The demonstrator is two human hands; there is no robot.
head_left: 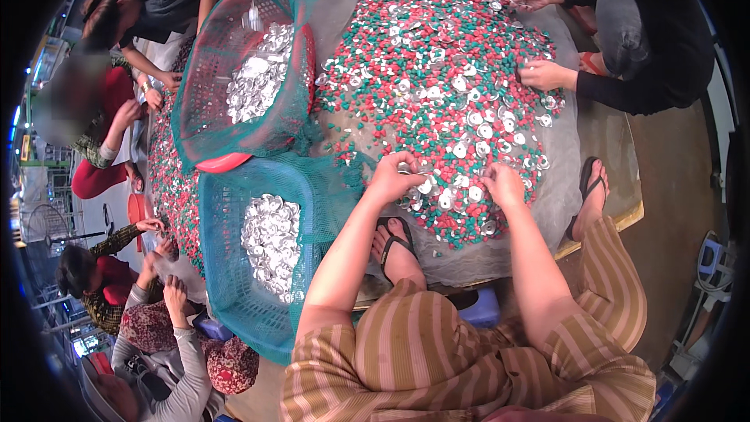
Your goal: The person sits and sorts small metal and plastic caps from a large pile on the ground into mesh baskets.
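While you squat at the near edge of the low sheet-covered platform (582, 187), both your hands dig into the big heap of red, green and white plastic bits mixed with round silver metal discs (437, 70). Your left hand (393, 177) curls loosely over the pile at its near edge, fingers bent down onto a few discs; whether it pinches one, I cannot tell. Your right hand (504, 185) sits just beside it, also curled, fingertips buried among the discs, its grip hidden too. To your left stands a teal plastic basket lined with green netting (234, 297), holding a fair layer of sorted silver discs (269, 242). Beyond it, a second netted basket with a red rim (226, 160) tilts against the heap, likewise part filled. Judging from this, the sorting looks only partly done: many discs still lie scattered through the heap. Another person's hands (543, 74) pick at the far right edge, and more people work at the left.
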